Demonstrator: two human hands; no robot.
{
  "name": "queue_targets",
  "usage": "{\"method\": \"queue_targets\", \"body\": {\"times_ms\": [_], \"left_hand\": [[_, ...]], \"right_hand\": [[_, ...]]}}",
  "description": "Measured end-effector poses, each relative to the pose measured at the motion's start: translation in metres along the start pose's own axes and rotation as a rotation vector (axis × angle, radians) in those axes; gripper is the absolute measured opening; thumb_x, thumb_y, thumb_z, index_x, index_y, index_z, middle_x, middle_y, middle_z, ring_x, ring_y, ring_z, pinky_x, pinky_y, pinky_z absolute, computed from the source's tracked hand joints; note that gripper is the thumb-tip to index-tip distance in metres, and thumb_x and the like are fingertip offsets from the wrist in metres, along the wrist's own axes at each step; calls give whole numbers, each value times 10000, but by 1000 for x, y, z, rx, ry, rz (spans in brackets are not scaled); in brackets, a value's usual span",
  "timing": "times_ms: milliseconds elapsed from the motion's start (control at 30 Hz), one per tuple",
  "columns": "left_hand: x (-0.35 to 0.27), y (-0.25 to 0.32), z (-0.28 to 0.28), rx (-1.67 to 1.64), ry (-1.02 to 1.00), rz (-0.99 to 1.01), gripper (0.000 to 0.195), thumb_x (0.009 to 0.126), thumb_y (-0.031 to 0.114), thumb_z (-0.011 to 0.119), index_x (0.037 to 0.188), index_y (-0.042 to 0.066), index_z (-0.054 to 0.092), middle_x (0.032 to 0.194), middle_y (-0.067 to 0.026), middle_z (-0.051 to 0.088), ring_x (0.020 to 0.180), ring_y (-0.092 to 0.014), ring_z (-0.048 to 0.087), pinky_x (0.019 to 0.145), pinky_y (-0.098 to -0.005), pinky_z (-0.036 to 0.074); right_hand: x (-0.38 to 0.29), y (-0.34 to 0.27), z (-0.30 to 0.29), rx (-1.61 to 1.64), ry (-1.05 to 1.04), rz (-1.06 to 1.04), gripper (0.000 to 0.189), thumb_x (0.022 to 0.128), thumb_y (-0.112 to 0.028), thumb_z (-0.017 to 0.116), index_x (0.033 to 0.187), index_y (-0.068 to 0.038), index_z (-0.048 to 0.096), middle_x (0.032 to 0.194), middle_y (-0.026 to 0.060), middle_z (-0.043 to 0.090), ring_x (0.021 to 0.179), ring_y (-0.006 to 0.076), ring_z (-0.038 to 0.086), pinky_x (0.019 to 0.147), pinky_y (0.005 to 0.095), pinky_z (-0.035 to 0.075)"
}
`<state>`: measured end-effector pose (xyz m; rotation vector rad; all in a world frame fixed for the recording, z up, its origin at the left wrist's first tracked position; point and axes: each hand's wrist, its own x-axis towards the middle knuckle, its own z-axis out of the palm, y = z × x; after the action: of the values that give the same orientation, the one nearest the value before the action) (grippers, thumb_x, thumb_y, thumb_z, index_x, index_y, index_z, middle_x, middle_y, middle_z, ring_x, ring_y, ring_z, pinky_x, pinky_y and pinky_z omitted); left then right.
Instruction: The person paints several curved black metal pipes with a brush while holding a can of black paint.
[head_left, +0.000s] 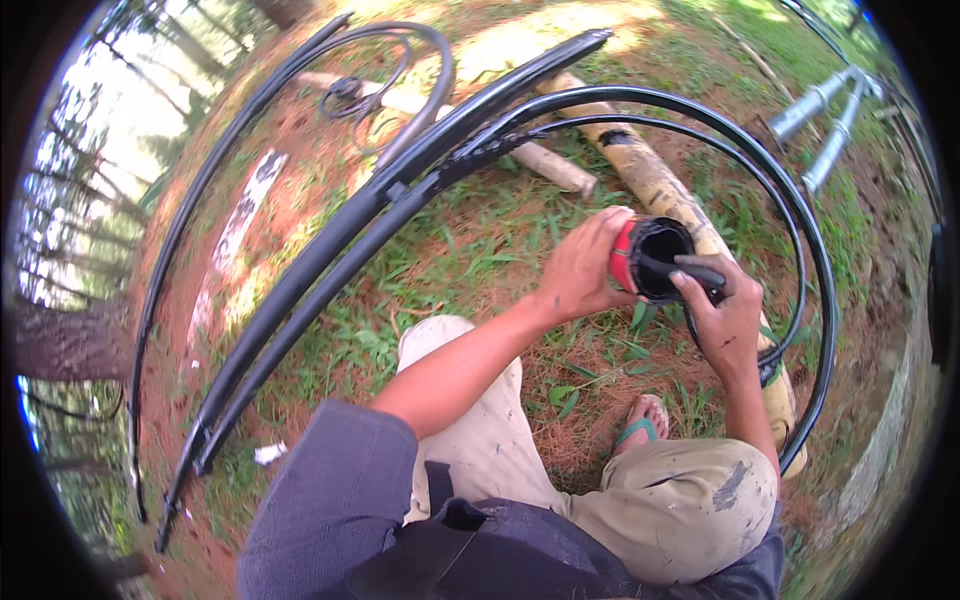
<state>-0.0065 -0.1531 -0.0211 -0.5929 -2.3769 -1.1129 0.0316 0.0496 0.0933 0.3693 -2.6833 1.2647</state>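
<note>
My left hand (581, 262) grips a red can (622, 259) from its left side. The can is tilted so that its mouth faces me, and its inner wall is coated glossy black. In my right hand (727, 315) is a short dark handle (709, 279), pinched between thumb and fingers. Its far end reaches into the can's mouth; whether it bears bristles cannot be made out. Dark smudges mark the right fingers. Just beyond both hands curves a glossy black loop (814, 225), resting across a yellowish pole (675, 195) on the ground.
Long black curved lengths (300, 307) stretch across the left side. A thinner black length (180, 217) lies farther left, near a tree trunk (71, 341). Pale poles (555, 169), a cable coil (349, 90) and grey metal tubes (802, 112) lie beyond. My sandalled foot (645, 420) is below the can.
</note>
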Motion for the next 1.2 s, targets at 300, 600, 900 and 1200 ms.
{"method": "queue_targets", "body": {"times_ms": [300,600,900,1200], "left_hand": [[-7,-6,-2,-30,82,34,1031,571,433,936,1384,48,432,1314,-202,560,1222,-412,572,1015,-489,487],[-10,-23,14,-43,113,29,1128,444,432,946,1372,28,447,1282,-186,562,1206,-410,567,1014,-487,477],[-3,-32,19,-187,216,18,1075,394,479,938,1272,57,482,1144,-144,571,1072,-384,591,881,-487,483],[-4,-45,9,-142,227,34,1112,355,529,944,1254,64,484,1134,-140,570,1073,-380,585,872,-485,481]], "right_hand": [[-1,12,4,34,9,-19,210,961,-125,677,1085,42,707,935,69,702,870,123,620,807,261,481],[-5,74,-38,215,517,250,468,1000,-388,651,1219,23,689,951,97,683,826,185,617,739,321,478],[-2,90,-32,65,123,118,477,1058,-269,483,1408,55,499,1478,198,487,1385,384,397,1180,459,287],[-1,62,10,219,104,56,356,1042,-204,487,1222,81,604,1097,223,669,993,344,644,893,437,518]]}}
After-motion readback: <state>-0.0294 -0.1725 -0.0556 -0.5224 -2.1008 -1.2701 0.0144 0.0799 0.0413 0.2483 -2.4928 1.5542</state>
